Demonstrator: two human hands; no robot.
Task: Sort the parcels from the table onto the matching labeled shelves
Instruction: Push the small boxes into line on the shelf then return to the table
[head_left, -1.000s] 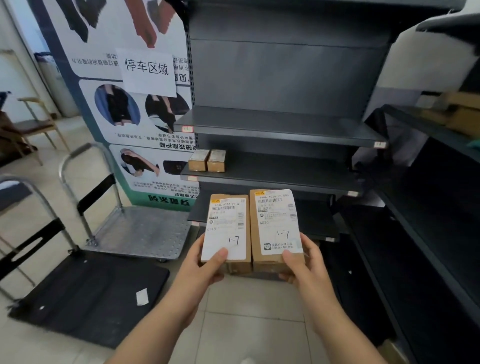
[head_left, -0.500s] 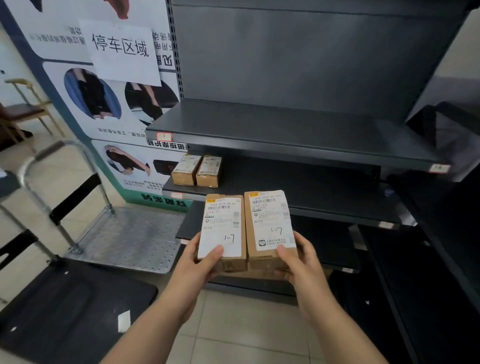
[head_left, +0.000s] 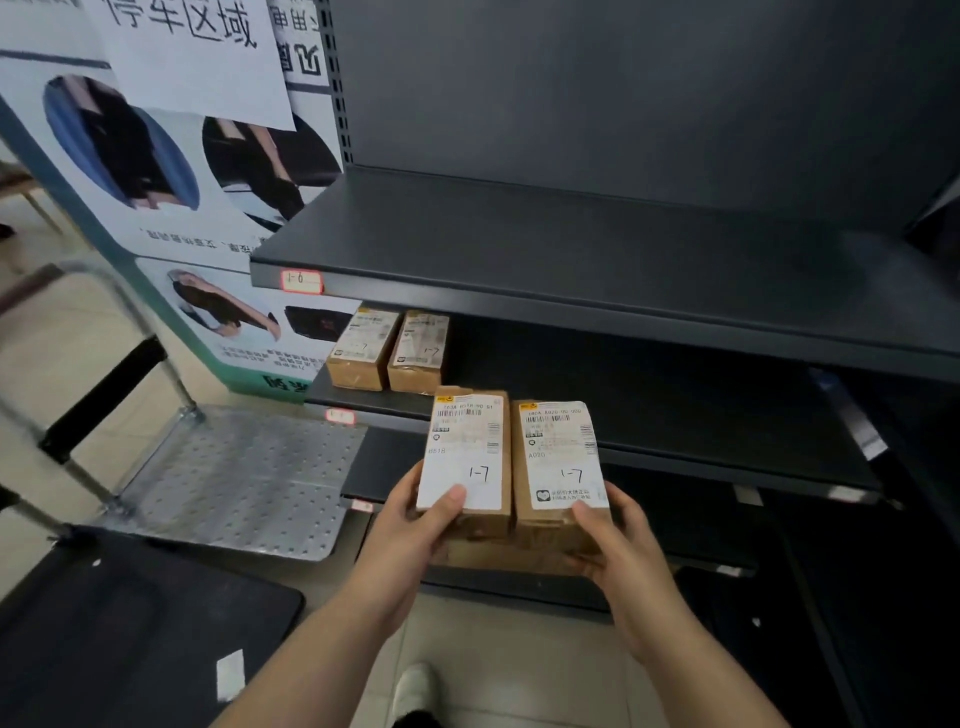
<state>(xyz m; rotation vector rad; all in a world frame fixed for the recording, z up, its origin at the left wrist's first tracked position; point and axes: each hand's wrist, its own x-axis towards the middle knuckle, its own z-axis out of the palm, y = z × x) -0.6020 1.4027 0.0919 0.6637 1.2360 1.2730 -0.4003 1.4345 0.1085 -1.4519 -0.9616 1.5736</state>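
**Two parcels marked 1-7, in hand at the rack**

Held: my left hand (head_left: 410, 525) grips the left parcel (head_left: 462, 457), thumb curled over its label. My right hand (head_left: 618, 545) grips the right parcel (head_left: 561, 462) the same way. The two touch side by side in front of the rack, not yet on any shelf. Brown card shows beneath them; I cannot tell whether it is a third box.

Risks: each parcel is pinched at its near end only, so tilting it forward to reach in could let one slide out. The upper shelf (head_left: 571, 260) is tagged 1-6 (head_left: 301, 282), so setting down there would be a missort.

Shelf contents: the middle shelf (head_left: 649, 405) holds two boxes (head_left: 361, 348) at its left end, both marked 1-7, likely the match. Its own tag (head_left: 340, 415) is too blurred to read.
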